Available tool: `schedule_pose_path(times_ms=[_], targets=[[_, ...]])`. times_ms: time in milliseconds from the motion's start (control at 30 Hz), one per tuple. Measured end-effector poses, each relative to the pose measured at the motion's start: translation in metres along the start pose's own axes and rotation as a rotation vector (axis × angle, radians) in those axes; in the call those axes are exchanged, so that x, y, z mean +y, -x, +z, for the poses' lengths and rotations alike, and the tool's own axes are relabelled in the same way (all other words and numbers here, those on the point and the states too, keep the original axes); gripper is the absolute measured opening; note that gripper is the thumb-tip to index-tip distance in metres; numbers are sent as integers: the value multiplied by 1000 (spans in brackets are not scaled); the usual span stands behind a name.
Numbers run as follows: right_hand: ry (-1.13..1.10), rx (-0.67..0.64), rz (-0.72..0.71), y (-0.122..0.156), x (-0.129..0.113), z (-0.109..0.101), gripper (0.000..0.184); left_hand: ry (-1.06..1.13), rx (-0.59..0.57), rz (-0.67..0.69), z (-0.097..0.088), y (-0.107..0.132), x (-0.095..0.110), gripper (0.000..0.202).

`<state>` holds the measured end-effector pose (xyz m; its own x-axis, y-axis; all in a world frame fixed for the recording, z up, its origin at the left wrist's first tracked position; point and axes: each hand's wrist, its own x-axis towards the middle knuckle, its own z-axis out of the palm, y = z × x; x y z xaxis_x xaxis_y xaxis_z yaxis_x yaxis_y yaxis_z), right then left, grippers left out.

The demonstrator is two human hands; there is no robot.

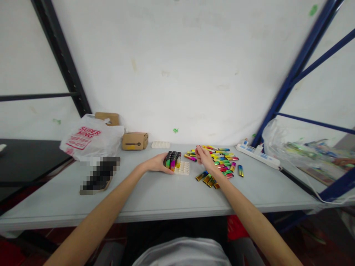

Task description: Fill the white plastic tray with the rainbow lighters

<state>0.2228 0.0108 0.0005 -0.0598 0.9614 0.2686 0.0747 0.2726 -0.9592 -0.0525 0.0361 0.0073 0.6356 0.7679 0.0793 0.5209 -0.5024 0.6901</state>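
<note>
Several lighters [172, 159] with black tops stand upright in rows at the left part of a white tray with round holes [183, 168]. My left hand [158, 163] wraps round the left side of this group, thumb in front. My right hand [204, 158] is to the right of the tray, at the left part of a loose pile of shiny, many-coloured lighters [222, 159]. Its fingers are curled together, and what they hold, if anything, is hidden. Some gold lighters [210, 181] lie below my right wrist, and a blue and gold one [241, 171] lies apart at the right.
Another white tray [161, 145] lies near the wall, beside a small cardboard box [135, 141]. At the left are a white plastic bag [93, 136] and a pixelated dark object [100, 176]. A power strip [259, 156] runs along the right edge, near a blue post [294, 74].
</note>
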Motion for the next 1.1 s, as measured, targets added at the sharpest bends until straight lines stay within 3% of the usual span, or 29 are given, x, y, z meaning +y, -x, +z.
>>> schedule_pose_path(times_ms=[200,333,667,800,967,1100], targets=[[440,124,-212,8,4,7,56,35,5,46,1,-2,-7,88],[568,171,-242,8,4,11,50,20,11,42,1,-3,-9,88],[600,83,-352,11,3,17,41,71,-8,46,1,-1,-1,87],[600,-23,-373,15,-2,18,33,66,-25,40,0,2,7,84],[719,-119,-520,19,-10,20,37,36,-11,12,0,3,9,84],[680,-167,-459,21,-10,21,41,45,-27,18,0,2,8,83]])
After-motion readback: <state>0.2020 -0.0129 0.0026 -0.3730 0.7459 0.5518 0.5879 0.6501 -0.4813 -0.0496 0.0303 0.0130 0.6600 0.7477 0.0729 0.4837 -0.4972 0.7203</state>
